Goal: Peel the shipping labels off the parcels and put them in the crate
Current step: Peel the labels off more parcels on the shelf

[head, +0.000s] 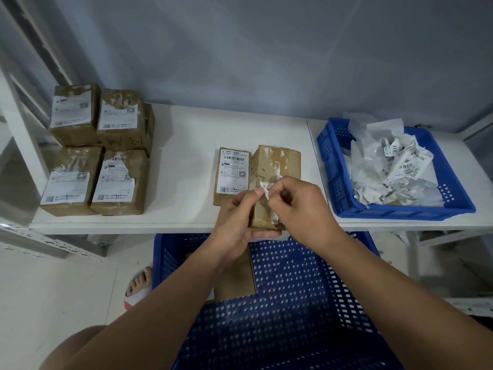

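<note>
A brown parcel (276, 166) with torn label remains stands tilted at the shelf's front edge. My left hand (237, 222) grips its near end from below. My right hand (298, 206) pinches a small white label scrap (266, 187) on its top face. Beside it on the left lies another parcel (232, 174) with a whole label facing up. A blue crate (458, 193) on the right of the shelf holds several crumpled peeled labels (392, 166).
Several labelled parcels (98, 148) are stacked at the shelf's left. A large blue perforated crate (293, 303) stands on the floor under my arms with a brown parcel inside. The white shelf (186, 161) backs onto a grey wall. A sandalled foot (138, 284) is at lower left.
</note>
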